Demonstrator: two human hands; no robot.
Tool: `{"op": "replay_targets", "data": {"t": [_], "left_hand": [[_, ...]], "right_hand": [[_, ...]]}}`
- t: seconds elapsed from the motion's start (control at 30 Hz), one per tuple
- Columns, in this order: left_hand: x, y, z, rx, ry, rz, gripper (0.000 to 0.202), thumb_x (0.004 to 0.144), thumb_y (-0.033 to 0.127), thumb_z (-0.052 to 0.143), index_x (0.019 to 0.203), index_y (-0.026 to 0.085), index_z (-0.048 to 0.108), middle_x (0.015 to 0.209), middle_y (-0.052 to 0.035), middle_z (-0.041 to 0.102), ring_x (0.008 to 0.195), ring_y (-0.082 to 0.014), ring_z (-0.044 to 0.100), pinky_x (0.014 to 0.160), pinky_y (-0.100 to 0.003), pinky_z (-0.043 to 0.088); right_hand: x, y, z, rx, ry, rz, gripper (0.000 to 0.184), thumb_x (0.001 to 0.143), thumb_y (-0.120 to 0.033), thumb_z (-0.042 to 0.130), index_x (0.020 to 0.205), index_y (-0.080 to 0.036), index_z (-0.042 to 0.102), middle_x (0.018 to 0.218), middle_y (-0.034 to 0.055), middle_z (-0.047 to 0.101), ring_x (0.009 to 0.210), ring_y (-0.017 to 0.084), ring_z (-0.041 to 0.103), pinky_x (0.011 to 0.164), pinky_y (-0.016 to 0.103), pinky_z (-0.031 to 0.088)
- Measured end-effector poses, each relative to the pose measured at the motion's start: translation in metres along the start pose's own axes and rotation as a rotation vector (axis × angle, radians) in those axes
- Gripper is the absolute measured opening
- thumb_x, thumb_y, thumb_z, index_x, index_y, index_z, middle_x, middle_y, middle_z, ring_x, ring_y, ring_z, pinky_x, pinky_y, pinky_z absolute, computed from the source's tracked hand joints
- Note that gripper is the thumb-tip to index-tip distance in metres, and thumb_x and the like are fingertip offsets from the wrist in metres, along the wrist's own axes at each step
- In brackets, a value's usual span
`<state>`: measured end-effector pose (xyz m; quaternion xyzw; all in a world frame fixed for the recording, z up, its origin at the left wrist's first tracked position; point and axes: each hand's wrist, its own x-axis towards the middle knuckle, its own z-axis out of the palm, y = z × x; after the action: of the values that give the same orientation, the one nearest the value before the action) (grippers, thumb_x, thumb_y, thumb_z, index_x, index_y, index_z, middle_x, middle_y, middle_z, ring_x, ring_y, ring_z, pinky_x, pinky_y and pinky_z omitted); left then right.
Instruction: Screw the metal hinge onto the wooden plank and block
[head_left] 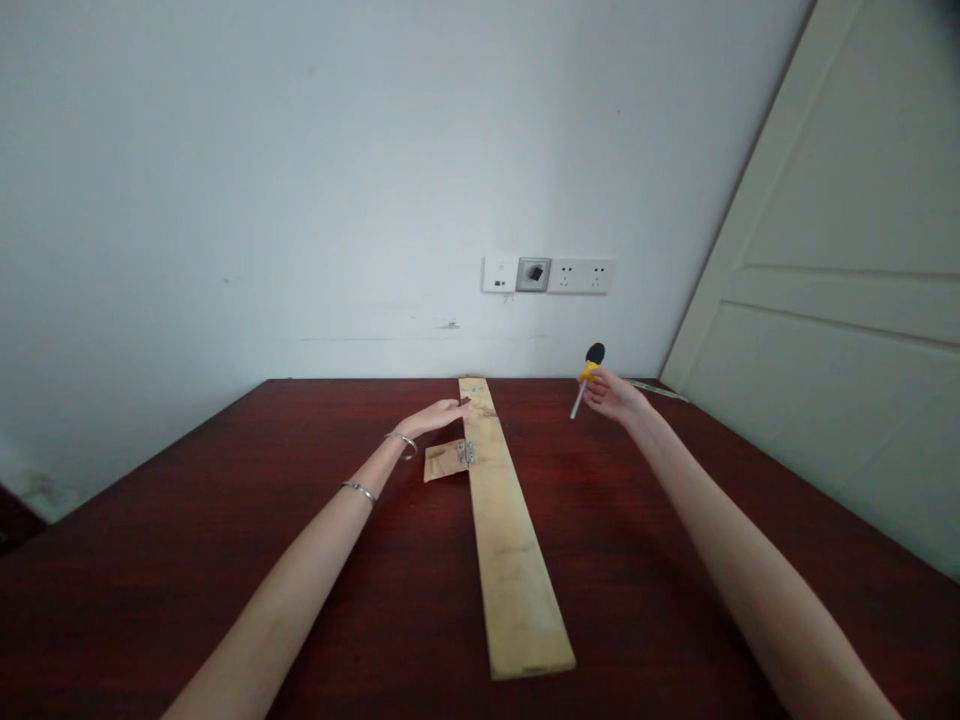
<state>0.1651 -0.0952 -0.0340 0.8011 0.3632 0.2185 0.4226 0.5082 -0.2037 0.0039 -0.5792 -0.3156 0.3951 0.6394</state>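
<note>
A dark red surface meets a white wall, carrying a long wooden plank with a metal hinge and short board at its left edge. The left hand is by the plank's far end; I cannot tell its grip. The right hand pinches a yellow-and-black screwdriver, shaft down, right of the plank.

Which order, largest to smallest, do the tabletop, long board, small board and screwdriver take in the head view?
1. Tabletop
2. Long board
3. Small board and screwdriver, unranked: the screwdriver looks longer, the small board broader.
</note>
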Motion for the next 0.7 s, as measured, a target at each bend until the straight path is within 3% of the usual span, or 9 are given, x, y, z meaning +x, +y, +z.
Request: {"op": "replay_targets", "data": {"t": [0.17,0.3,0.43,0.7], "left_hand": [[-0.008,0.005,-0.013,-0.09,-0.073,0.022,0.056,0.064,0.044,0.078,0.11,0.014,0.065,0.109,-0.011,0.07,0.109,-0.0282,0.06,0.093,-0.034,0.045],[-0.014,0.007,-0.016,-0.001,-0.161,0.024,0.065,0.055,0.043,0.083,0.112,0.017,0.065,0.118,-0.011,0.067,0.116,-0.0295,0.057,0.097,-0.035,0.043],[-0.018,0.008,-0.01,0.065,-0.309,0.066,0.058,0.059,0.05,0.08,0.107,0.019,0.068,0.122,-0.0092,0.065,0.116,-0.0284,0.057,0.098,-0.032,0.041],[-0.009,-0.008,0.007,-0.067,-0.158,0.046,0.062,0.069,0.071,0.062,0.105,0.021,0.071,0.13,-0.004,0.06,0.13,-0.0269,0.046,0.113,-0.031,0.026]], "right_hand": [[-0.027,-0.002,0.046,0.098,-0.069,-0.122,0.005,0.078,-0.014,0.061,0.074,-0.017,0.061,0.074,0.003,0.069,0.062,0.008,0.063,0.056,0.017,0.051],[-0.038,-0.009,0.076,0.074,-0.083,-0.237,0.008,0.071,-0.014,0.069,0.072,-0.015,0.062,0.072,0.0023,0.069,0.061,0.008,0.062,0.056,0.016,0.05],[-0.045,-0.013,0.099,0.006,-0.104,-0.307,0.013,0.07,-0.021,0.074,0.071,-0.015,0.062,0.068,0.0033,0.068,0.063,0.013,0.065,0.054,0.02,0.051],[-0.055,-0.009,0.118,-0.148,-0.155,-0.404,0.032,0.067,-0.044,0.077,0.066,-0.015,0.063,0.062,0.0044,0.067,0.059,0.015,0.062,0.052,0.024,0.049]]}}
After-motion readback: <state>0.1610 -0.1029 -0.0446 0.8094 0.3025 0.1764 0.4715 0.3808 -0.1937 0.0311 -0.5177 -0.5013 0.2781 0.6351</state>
